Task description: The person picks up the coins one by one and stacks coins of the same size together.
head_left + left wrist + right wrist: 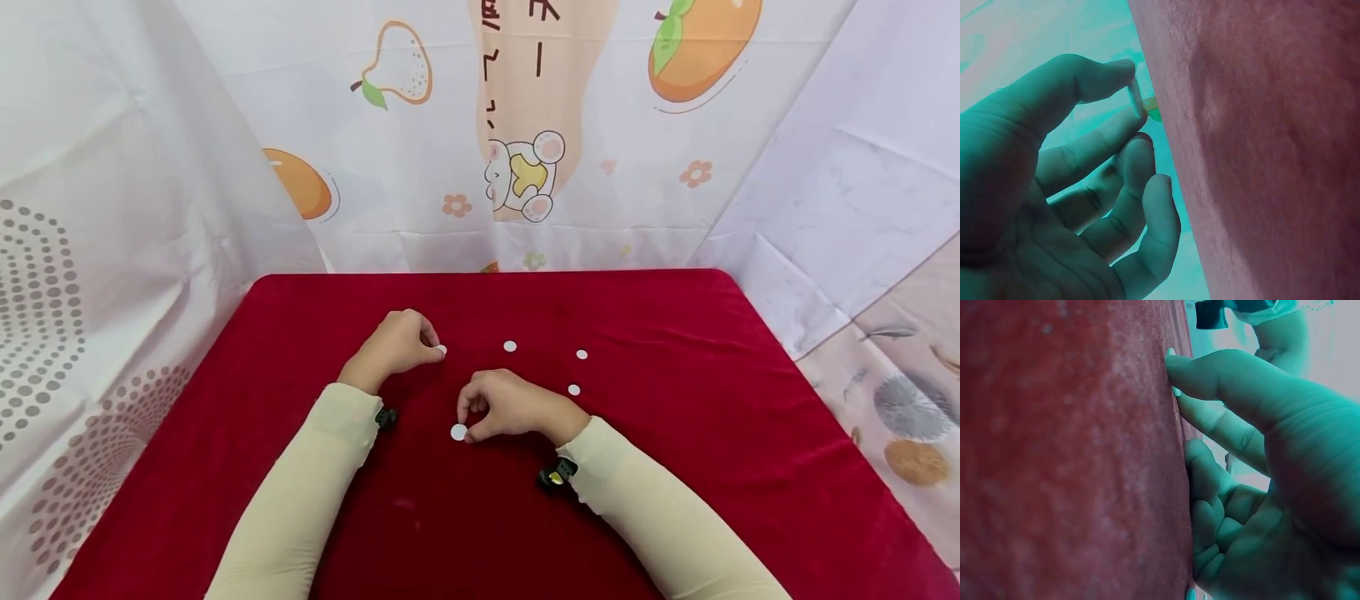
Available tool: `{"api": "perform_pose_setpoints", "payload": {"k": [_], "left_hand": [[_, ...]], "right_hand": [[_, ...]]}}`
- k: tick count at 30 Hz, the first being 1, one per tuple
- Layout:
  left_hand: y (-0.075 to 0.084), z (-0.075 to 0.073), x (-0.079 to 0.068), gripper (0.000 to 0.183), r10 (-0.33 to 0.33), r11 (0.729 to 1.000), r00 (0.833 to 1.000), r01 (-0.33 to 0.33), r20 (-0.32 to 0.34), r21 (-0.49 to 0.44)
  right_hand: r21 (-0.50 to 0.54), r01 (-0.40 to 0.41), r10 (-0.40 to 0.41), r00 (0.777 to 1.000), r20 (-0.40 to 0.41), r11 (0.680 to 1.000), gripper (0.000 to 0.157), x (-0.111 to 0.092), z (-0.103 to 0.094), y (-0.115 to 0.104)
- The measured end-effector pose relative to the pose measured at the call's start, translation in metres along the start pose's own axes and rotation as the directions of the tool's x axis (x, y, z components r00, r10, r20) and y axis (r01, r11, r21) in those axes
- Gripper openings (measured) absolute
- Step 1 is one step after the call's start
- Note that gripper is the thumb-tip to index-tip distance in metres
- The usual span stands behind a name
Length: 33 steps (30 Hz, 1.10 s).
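My left hand [399, 340] pinches a small white disc [442, 351] between thumb and index finger, just above the red cloth. Edge-on in the left wrist view, that disc [1135, 99] sits between the two fingertips while the other fingers curl loosely. Nearer the front, my right hand [506, 404] grips a second white disc [459, 432] at its edge with thumb and index finger, low against the cloth. In the right wrist view the thumb covers most of this disc [1177, 392], and the remaining fingers are folded toward the palm.
Three more white discs lie apart on the red cloth: one [510, 346] beyond the hands, another [582, 355] farther right, and one [573, 390] beyond the right wrist. A red cloth [660, 317] covers the table. Behind it hangs a printed white curtain [420, 167].
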<state>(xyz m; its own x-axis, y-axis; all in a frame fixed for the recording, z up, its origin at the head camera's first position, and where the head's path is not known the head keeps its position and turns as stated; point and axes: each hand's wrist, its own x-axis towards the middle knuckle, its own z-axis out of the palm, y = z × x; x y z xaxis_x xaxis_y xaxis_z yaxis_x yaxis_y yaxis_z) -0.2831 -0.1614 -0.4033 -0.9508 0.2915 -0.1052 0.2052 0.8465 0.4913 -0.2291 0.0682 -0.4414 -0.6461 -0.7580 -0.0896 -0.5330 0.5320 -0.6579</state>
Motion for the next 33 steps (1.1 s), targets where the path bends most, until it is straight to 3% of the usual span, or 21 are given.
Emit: {"api": "perform_pose_setpoints", "payload": {"k": [7,19,24,33], "left_hand": [[-0.003,-0.005,-0.013,0.014,0.027,1.0,1.0,-0.027,-0.015,-0.014],[-0.002,-0.005,-0.047,0.011,0.06,0.992,0.997,-0.063,-0.039,-0.106],[-0.002,-0.001,-0.053,0.011,0.108,0.988,0.993,-0.111,-0.036,-0.109],[0.003,0.002,-0.056,0.011,0.163,0.981,0.986,-0.158,0.036,-0.11]], "right_hand": [[-0.017,-0.001,0.001,1.0,-0.002,1.0,0.014,0.002,0.001,0.0],[-0.01,-0.007,0.007,1.0,-0.001,1.0,0.014,0.0,0.0,-0.001],[-0.011,-0.004,0.003,1.0,-0.006,1.0,0.014,0.0,0.0,-0.001],[-0.021,0.005,-0.005,1.0,-0.009,1.0,0.014,0.001,0.0,-0.001]]}}
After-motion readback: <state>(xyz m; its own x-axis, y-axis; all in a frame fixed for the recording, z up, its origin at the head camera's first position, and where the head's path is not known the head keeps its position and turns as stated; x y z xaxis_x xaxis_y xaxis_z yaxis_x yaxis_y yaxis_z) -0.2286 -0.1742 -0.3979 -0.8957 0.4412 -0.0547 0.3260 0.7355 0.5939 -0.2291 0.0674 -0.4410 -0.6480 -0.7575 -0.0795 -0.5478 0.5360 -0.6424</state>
